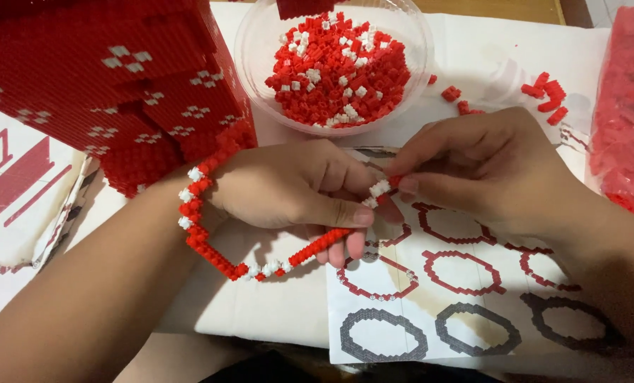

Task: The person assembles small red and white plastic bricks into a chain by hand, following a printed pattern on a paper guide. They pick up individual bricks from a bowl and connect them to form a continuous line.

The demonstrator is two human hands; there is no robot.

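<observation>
Red-and-white brick ring (210,245), unfinished, pinched at its open ends

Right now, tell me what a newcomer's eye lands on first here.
At centre, the left hand and right hand pinch the ends of a red-and-white brick ring. Behind them stands a clear bowl of small red and white bricks, with a big red brick structure at upper left. A printed sheet of ring diagrams lies below the right hand.

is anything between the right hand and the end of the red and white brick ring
Nothing visible. The right hand already pinches the open end of the red and white small-brick ring, fingertips on it, while the left hand holds the ring beside them.
</observation>
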